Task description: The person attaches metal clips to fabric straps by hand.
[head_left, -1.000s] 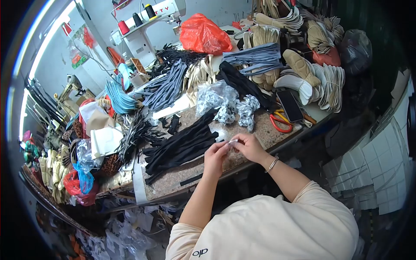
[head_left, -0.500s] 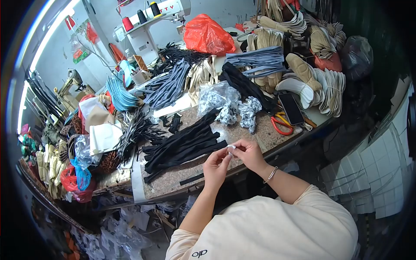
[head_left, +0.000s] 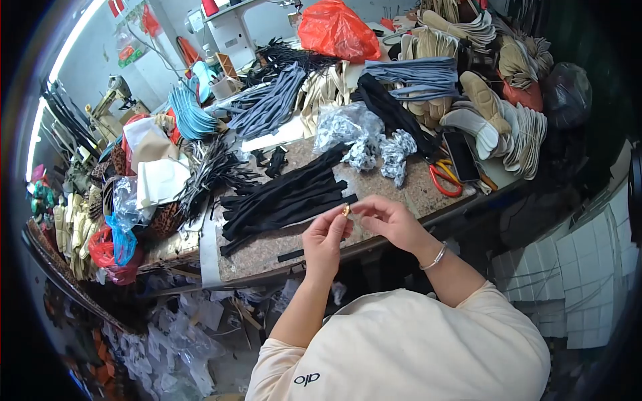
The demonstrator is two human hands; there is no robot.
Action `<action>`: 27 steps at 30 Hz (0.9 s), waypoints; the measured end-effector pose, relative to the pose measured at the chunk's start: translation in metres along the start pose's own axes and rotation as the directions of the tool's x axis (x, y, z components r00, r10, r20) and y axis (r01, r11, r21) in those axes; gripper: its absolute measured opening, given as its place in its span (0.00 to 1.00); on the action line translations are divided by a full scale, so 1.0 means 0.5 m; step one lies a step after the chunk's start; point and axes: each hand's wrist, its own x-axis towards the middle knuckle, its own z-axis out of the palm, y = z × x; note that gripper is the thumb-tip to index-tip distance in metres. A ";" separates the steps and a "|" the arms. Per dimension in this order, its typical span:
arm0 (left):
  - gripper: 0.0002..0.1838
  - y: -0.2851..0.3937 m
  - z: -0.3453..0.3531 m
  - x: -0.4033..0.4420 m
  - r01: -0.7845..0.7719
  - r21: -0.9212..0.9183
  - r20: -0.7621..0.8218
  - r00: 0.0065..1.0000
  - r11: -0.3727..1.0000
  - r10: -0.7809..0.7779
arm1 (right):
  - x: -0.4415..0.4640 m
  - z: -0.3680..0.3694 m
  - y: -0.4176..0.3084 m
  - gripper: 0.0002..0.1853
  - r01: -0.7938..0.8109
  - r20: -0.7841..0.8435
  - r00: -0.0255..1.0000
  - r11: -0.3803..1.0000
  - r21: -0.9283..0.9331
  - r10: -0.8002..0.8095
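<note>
My left hand [head_left: 326, 234] pinches a small gold-coloured piece [head_left: 346, 210] between thumb and finger, above the front edge of the speckled table [head_left: 261, 262]. Close beside it on the right, my right hand [head_left: 388, 219] has its fingers apart, its fingertips near the piece; nothing shows in its grasp. Just behind the hands lies a stack of black fabric strips [head_left: 287, 197]. A single short black strip [head_left: 290, 255] lies left of my left hand. Crumpled clear and silvery wrapping [head_left: 397, 155] sits behind my right hand.
Red-handled scissors [head_left: 445, 180] and a phone [head_left: 461, 157] lie at the right table edge. Farther back are grey strips [head_left: 271, 107], a red bag [head_left: 338, 32] and bundled insoles [head_left: 525, 144]. Cloth and bags [head_left: 160, 180] crowd the left side. A small whitish wisp [head_left: 339, 291] shows below the table edge.
The crumpled white bit between my hands is gone from them, and a gold-coloured piece shows in my left fingers. My right hand has opened and moved slightly away. The view has shifted.
</note>
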 end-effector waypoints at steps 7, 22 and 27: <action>0.12 -0.030 0.012 -0.021 0.240 -0.342 0.161 0.967 0.908 -0.195 | 0.008 0.001 0.028 0.05 -0.201 0.113 0.980 0.792 0.577 0.166; 0.18 0.029 0.002 0.015 -0.557 0.447 0.463 0.813 0.700 0.352 | -0.007 -0.013 0.084 0.04 -0.261 0.296 0.954 0.613 0.745 0.045; 0.14 0.020 0.001 0.019 -0.661 0.539 0.463 0.751 0.522 0.472 | -0.004 0.022 0.083 0.03 -0.118 0.135 0.991 0.484 0.867 0.000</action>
